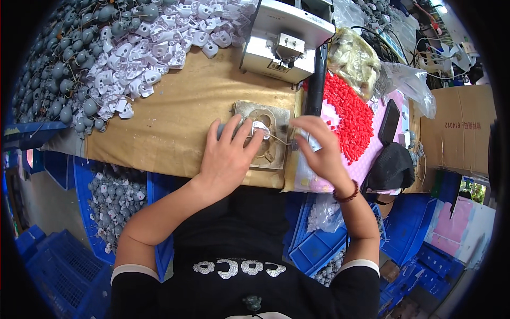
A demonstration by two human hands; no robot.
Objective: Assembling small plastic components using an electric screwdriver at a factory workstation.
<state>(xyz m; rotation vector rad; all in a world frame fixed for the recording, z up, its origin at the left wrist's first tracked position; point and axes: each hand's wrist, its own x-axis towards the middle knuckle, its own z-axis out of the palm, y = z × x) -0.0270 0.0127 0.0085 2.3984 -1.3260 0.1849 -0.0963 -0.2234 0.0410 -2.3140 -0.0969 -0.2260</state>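
My left hand (227, 154) rests over a square metal fixture plate (276, 162) with rounded hollows, near the table's front edge. Its fingers curl round a grey rounded plastic part, mostly hidden, with a white piece (260, 129) showing beside the fingertips. A thin wire (279, 140) runs from there toward a small dark grey piece (294, 144) at the plate's right edge. Just right of the plate is my right hand (323, 151), thumb and index finger apart near the wire's end, with no held thing visible between them.
Piles of white plastic covers (175, 42) and grey rounded parts (64, 80) cover the table's left. A boxy metal machine (281, 48) stands behind the plate. Small red pieces (348, 114), a phone (389, 122) and a black cloth item (392, 167) lie right. Blue crates (319, 252) sit below.
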